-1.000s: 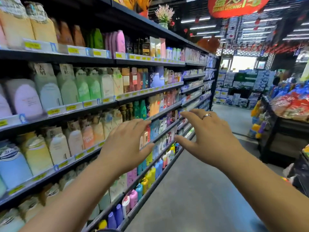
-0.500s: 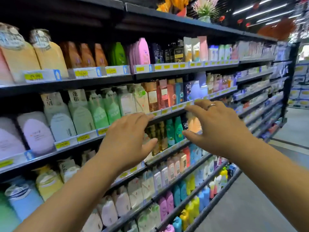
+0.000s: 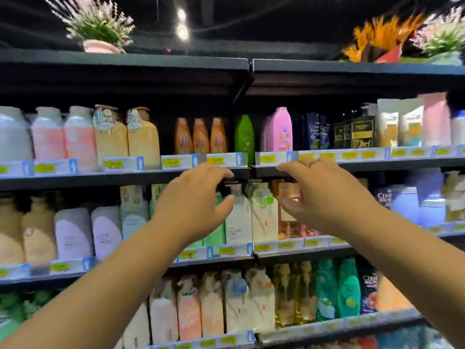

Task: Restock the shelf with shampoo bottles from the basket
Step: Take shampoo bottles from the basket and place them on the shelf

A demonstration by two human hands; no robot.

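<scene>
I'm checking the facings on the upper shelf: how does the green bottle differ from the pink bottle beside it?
The green bottle is slimmer and shorter; the pink bottle is broader and stands taller. The green bottle tapers to a rounded top, while the pink bottle ends in a squarer cap. The green bottle sits left of the joint in the upper shelf, the pink bottle right of it. Both stand upright at the same shelf level.

Dark ceiling point(image 3: 276, 21) above, two small lamps point(image 3: 181, 31) glaring at upper centre. Bottles point(image 3: 110, 139) are brightly lit, deep shadow under the top shelf point(image 3: 125, 61). Motion blur smears labels point(image 3: 113, 163); wide-angle bending curves the frame edges.
</scene>
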